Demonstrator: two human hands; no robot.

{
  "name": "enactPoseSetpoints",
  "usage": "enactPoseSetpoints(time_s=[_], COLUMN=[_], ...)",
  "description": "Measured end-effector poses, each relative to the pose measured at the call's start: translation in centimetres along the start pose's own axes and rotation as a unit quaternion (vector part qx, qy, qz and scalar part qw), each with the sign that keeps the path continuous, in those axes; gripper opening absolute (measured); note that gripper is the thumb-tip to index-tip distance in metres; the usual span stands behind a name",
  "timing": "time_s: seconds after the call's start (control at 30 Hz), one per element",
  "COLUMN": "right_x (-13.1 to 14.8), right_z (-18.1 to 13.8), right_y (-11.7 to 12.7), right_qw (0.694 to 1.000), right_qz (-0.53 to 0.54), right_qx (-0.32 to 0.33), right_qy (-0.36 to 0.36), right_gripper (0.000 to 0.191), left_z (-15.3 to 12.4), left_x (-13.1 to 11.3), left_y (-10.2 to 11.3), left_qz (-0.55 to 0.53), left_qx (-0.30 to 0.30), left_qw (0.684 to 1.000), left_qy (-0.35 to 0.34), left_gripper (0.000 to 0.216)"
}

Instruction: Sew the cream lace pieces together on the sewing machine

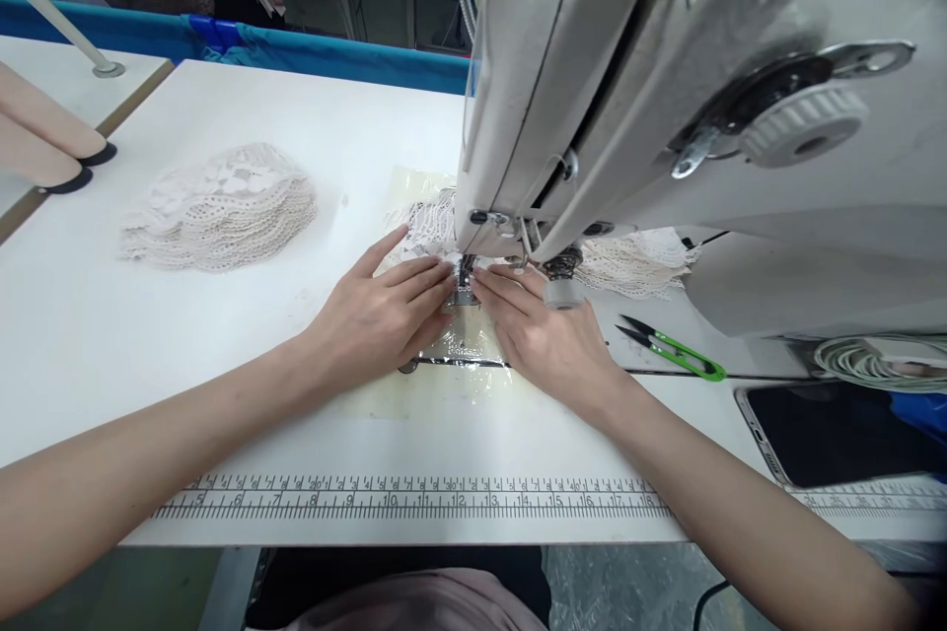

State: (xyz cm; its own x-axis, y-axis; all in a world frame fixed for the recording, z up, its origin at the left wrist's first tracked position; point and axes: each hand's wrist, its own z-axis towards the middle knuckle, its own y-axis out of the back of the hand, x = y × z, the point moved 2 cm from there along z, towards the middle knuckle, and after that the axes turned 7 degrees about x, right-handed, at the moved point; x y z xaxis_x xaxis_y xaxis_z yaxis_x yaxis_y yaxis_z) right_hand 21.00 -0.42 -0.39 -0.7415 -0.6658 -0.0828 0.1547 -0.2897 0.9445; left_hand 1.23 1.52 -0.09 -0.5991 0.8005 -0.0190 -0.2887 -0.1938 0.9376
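Note:
A piece of white lace (427, 225) lies under the head of a sewing machine (518, 89), partly hidden by it. My left hand (389, 311) rests flat on the lace just left of the presser foot (465, 274), its fingers stretched out and the thumb apart. On the other side, my right hand (540, 325) lies palm down with extended fingertips close to the foot. Both hands press on the work and grip nothing. Shiny clear film (463, 345) covers the machine bed below the fingers.
A stack of lace pieces (229, 207) lies at left, and more lace (636, 261) sits behind my right hand. Green thread snips (673, 347), a phone (836, 429) and a coiled cable (880, 355) are at right. A printed ruler (421, 501) runs along the front edge.

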Motion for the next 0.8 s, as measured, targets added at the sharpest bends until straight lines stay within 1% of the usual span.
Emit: enactPoseSetpoints(time_s=[0.1,0.2,0.27,0.33,0.4,0.43,0.47,0.53,0.6,0.7,0.8], right_x=[-0.1,0.0,0.1,0.4,0.8,1.1,1.3,1.7,1.9,1.7,1.3], right_z=[0.0,-0.2,-0.2,-0.3,-0.3,-0.3,-0.3,-0.3,-0.3,-0.3,-0.3], right_y=[-0.1,0.4,0.9,1.3,1.6,1.6,1.6,1.4,1.1,0.7,0.4], right_qw=[1.0,0.999,0.999,0.998,0.997,0.997,0.997,0.997,0.999,0.999,0.999], right_qz=[-0.014,-0.027,-0.031,-0.028,-0.013,-0.003,0.007,0.023,0.028,0.026,0.024], right_qx=[-0.002,-0.017,-0.036,-0.055,-0.067,-0.069,-0.067,-0.055,-0.027,0.014,0.03], right_qy=[0.003,0.01,0.015,0.018,0.025,0.03,0.034,0.039,0.025,-0.015,-0.037], right_gripper=[0.039,0.037,0.034,0.03,0.029,0.03,0.031,0.032,0.033,0.031,0.031], left_z=[0.0,-0.2,-0.4,-0.5,-0.5,-0.5,-0.4,-0.3,-0.2,-0.1,0.0], left_x=[0.5,0.7,0.5,0.2,0.1,0.2,0.3,0.5,0.5,0.4,0.1], left_y=[0.1,0.6,1.3,2.1,2.5,2.5,2.4,1.9,1.3,0.8,0.8], left_qz=[0.025,0.071,0.116,0.139,0.13,0.115,0.096,0.054,0.024,0.024,0.033], left_qx=[0.011,0.036,0.01,-0.034,-0.064,-0.064,-0.058,-0.033,-0.01,0.006,0.023], left_qw=[0.999,0.997,0.993,0.99,0.989,0.991,0.993,0.997,0.998,0.998,0.998], left_qy=[0.017,0.026,0.008,-0.014,-0.026,-0.03,-0.033,-0.049,-0.063,-0.059,-0.051], left_gripper=[0.03,0.041,0.04,0.028,0.016,0.012,0.011,0.02,0.027,0.025,0.024])
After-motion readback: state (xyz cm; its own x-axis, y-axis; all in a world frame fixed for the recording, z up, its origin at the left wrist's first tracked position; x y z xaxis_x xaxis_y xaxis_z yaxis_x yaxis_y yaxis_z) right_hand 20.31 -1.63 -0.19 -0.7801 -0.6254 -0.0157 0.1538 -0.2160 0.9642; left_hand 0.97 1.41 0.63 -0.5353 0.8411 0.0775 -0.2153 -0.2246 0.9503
